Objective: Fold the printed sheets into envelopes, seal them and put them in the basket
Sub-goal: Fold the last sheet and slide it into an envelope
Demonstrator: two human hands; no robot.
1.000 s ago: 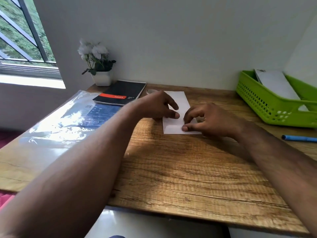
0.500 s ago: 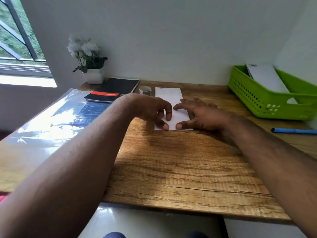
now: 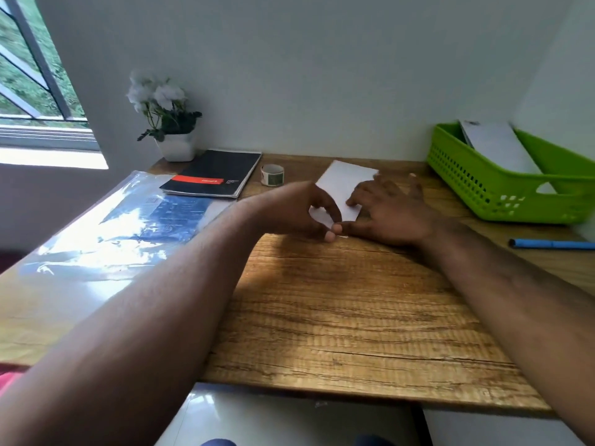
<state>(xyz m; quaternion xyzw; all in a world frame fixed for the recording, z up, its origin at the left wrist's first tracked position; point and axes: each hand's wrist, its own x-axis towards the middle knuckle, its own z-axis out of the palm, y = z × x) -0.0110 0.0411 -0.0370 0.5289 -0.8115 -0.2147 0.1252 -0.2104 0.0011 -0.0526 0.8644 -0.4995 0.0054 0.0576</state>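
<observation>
A folded white sheet [image 3: 346, 183] lies on the wooden desk [image 3: 338, 300], its long side running away from me and slanted slightly to the right. My left hand [image 3: 297, 210] is curled at the sheet's near left corner, thumb and fingertips pinched on the edge. My right hand [image 3: 388, 214] lies flat on the sheet's near right part with fingers spread, pressing it down. The green basket [image 3: 476, 178] stands at the back right, and a white envelope [image 3: 497, 146] leans inside it.
A small tape roll [image 3: 272, 174] and a black notebook [image 3: 214, 177] sit behind my left hand. A shiny plastic sleeve of printed sheets [image 3: 122, 233] covers the desk's left side. There is a potted plant [image 3: 172, 127] in the back corner and a blue pen [image 3: 552, 244] at right.
The sheet has turned so its far end points more to the right. My left hand has curled onto the near corner, and my right hand has spread flat over the sheet.
</observation>
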